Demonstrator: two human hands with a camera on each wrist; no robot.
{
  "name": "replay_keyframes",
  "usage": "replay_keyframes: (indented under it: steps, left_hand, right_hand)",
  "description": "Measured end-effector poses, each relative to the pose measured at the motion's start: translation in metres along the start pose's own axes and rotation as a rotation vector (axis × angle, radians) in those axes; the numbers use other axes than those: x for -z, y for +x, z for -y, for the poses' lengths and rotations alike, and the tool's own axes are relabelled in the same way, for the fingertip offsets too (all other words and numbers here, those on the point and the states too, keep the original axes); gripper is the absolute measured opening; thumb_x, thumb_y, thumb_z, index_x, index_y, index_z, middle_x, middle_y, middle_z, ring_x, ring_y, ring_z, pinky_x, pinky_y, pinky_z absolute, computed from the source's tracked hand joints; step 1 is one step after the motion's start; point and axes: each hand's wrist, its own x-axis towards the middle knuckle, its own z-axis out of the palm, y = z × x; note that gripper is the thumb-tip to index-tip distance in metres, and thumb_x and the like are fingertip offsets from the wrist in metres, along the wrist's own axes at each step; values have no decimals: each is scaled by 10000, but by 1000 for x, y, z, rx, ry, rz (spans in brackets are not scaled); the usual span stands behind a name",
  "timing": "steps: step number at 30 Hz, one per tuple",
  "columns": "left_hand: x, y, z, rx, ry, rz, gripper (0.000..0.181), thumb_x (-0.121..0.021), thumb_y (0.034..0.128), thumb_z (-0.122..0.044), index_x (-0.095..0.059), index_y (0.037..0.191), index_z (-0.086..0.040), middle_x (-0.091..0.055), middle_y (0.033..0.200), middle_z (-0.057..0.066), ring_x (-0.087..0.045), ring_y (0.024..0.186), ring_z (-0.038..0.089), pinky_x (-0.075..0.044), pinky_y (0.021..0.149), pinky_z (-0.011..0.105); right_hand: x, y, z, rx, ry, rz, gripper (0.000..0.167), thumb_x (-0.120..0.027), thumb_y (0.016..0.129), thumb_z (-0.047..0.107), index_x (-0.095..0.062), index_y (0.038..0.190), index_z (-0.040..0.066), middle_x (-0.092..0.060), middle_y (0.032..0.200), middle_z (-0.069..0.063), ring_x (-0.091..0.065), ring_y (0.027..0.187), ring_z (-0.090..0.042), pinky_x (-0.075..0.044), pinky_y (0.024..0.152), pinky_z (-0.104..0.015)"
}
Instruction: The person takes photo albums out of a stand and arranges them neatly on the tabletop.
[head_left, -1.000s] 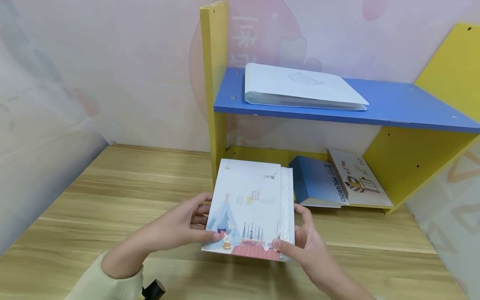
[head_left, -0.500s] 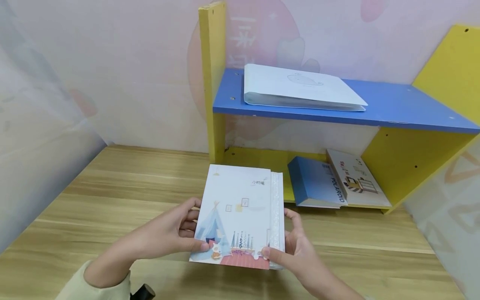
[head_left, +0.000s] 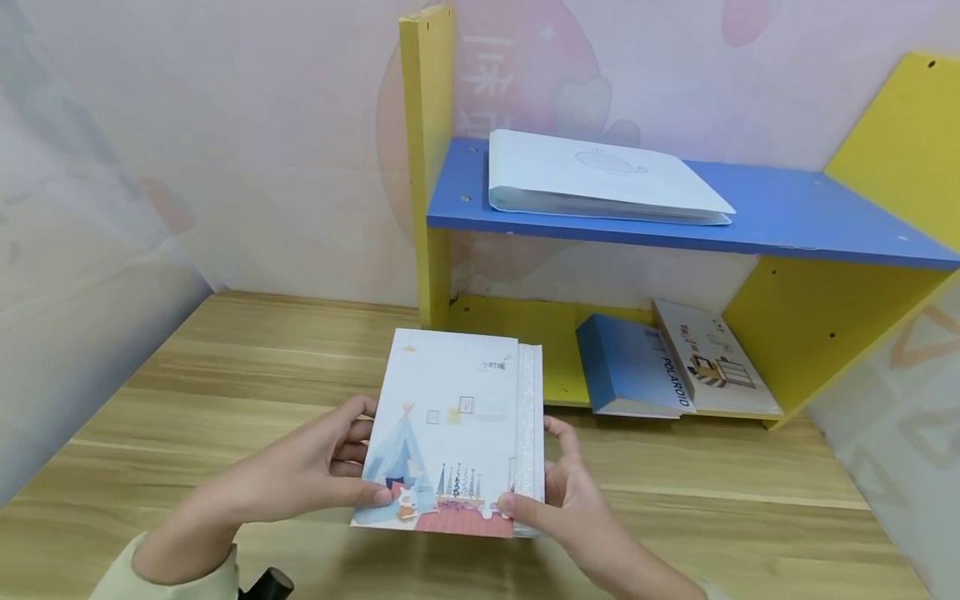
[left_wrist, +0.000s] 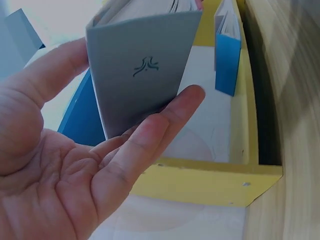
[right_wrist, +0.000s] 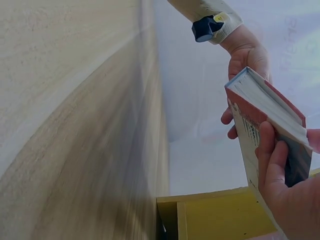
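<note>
Between both hands is a white photo album (head_left: 450,425) with a tent, a small animal and a pink floor drawn on its cover. My left hand (head_left: 307,475) grips its left edge, thumb on the cover and fingers at the side and beneath. On the opposite edge, my right hand (head_left: 581,504) pinches the lower right corner, its thumb on top. The left wrist view shows the grey spine (left_wrist: 142,75) with a small dark mark. In the right wrist view, the page edges (right_wrist: 270,102) show between the covers. The album is held over the table, in front of the shelf.
A yellow and blue shelf (head_left: 787,204) stands at the back right. On its blue board lies a white album (head_left: 600,175) with a whale drawing. Below are a blue POLAROID album (head_left: 637,367) and another illustrated album (head_left: 712,354). Wood-grain table (head_left: 225,367) surrounds the shelf.
Both hands have carried the album left and slightly toward me, away from the shelf's lower compartment. The grip looks the same, and the other albums stay where they were.
</note>
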Motion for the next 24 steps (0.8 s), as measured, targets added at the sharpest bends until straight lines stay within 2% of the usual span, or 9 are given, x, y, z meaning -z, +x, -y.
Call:
replay_keyframes:
  steps: [7, 13, 19, 24]
  left_hand:
    - [8, -8, -1, -1, 35, 18, 583, -708, 914, -87, -295, 1295, 68, -601, 1215, 243, -697, 1032, 243, -586, 846, 319]
    - [15, -15, 1, 18, 39, 28, 605, -696, 921, -79, -271, 1326, 68, -584, 1258, 263, -690, 1062, 249, -584, 859, 331]
    - [25, -25, 7, -13, 43, 51, 584, -651, 941, -32, -240, 1341, 79, -570, 1269, 286, -690, 1063, 252, -582, 857, 325]
    - [34, -33, 10, -15, 43, 61, 563, -622, 950, -1, -228, 1344, 84, -558, 1280, 295, -686, 1071, 248, -577, 860, 311]
  right_hand:
    - [-10, 5, 0, -1, 2, 5, 880, -704, 909, 79, -21, 1460, 140, -627, 1277, -271, -709, 1024, -166, -564, 871, -272]
    - [-18, 9, 0, 15, 2, 39, 853, -706, 912, 82, -60, 1463, 161, -629, 1280, -271, -710, 1025, -169, -571, 865, -279]
    - [-27, 16, -2, 24, 8, 80, 820, -703, 910, 65, -104, 1457, 184, -626, 1289, -262, -709, 1021, -152, -576, 858, -277]
    - [-35, 21, -3, 40, 0, 100, 796, -690, 917, 63, -109, 1450, 169, -627, 1281, -280, -710, 1019, -146, -574, 857, -263]
